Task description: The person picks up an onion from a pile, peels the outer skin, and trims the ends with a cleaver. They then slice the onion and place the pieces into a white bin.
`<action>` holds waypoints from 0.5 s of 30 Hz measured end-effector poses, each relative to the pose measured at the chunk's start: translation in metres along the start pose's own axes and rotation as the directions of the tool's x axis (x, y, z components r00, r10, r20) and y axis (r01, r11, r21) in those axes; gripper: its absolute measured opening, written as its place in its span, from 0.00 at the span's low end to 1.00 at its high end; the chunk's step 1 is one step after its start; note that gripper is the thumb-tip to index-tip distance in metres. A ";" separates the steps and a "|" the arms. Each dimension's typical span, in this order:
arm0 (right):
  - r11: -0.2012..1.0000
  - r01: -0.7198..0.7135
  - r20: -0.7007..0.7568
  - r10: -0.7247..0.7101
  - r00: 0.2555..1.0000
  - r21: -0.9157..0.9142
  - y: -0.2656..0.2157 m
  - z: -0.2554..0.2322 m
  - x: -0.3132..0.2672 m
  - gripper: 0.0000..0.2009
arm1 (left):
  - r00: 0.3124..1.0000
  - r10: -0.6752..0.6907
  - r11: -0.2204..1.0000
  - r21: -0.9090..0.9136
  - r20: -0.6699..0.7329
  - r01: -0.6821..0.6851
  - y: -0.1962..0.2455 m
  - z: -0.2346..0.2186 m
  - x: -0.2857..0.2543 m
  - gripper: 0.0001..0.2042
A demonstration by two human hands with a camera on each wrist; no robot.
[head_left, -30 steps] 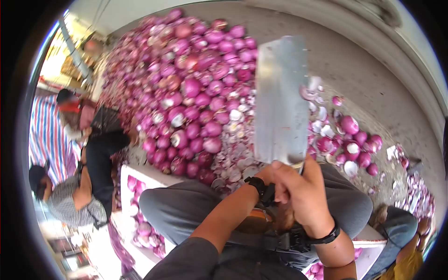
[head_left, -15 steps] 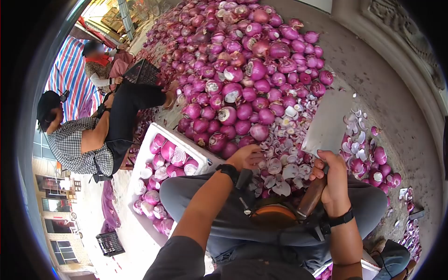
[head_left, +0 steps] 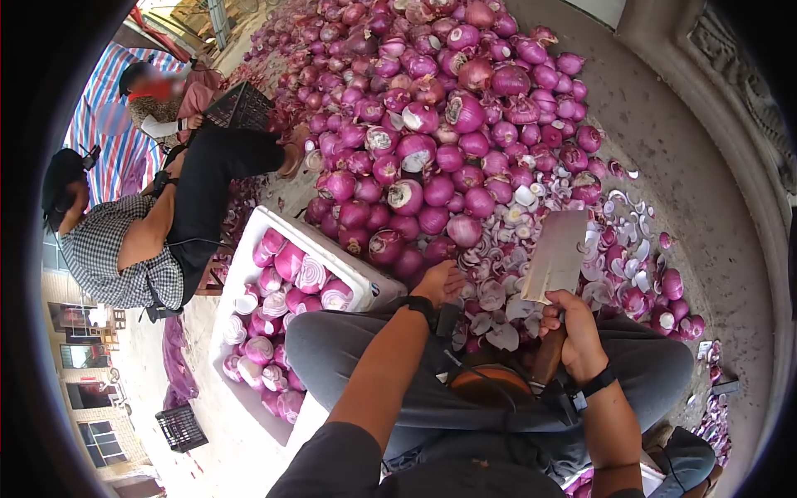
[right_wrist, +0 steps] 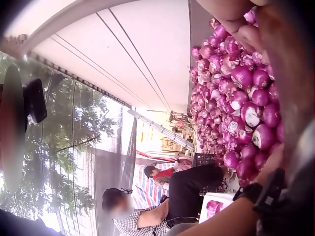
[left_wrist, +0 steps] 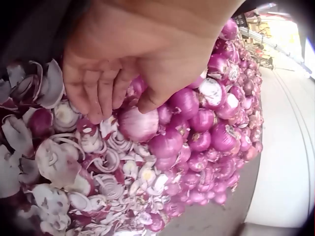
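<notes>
My right hand (head_left: 581,336) grips the wooden handle of a cleaver (head_left: 556,253), its broad grey blade angled up and away over the peelings. The handle also shows close up beside the fingers in the right wrist view. My left hand (head_left: 442,284) hangs over the near edge of the onion pile, its fingers loosely bent and holding nothing. In the left wrist view the thumb of that left hand (left_wrist: 142,49) overlaps a pale purple onion (left_wrist: 139,124). Cut onion scraps and skins (left_wrist: 56,162) lie beneath the fingertips.
A large heap of red onions (head_left: 465,116) spreads ahead. To my left stands a white foam box (head_left: 365,286) of peeled onions. Between my legs is a round orange-brown thing (head_left: 490,383). Two people sit at the left, near a black crate (head_left: 239,108); another crate (head_left: 181,427) lies behind.
The cleaver has come down from a raised position close to the camera. My left hand has moved away from the right hand, leftward to the onion pile. The head view has shifted.
</notes>
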State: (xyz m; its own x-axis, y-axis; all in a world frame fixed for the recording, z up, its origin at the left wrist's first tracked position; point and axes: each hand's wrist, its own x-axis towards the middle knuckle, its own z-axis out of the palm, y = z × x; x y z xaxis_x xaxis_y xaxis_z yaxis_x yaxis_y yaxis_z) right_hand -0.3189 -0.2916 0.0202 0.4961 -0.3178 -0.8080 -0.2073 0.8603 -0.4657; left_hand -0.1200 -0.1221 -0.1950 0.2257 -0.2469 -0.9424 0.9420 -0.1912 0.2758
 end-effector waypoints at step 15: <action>0.991 0.059 -0.004 -0.059 0.998 0.123 -0.015 -0.019 0.001 0.05 | 0.993 0.112 0.994 -0.008 0.021 -0.112 0.033 0.008 0.027 0.15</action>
State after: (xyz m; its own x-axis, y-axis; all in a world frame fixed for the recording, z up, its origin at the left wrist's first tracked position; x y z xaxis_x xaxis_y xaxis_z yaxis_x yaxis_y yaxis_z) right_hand -0.3317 -0.3122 0.0197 0.5038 -0.3701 -0.7805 -0.0717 0.8825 -0.4647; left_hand -0.0844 -0.1422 -0.2097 0.3249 -0.2868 -0.9012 0.9128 -0.1543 0.3781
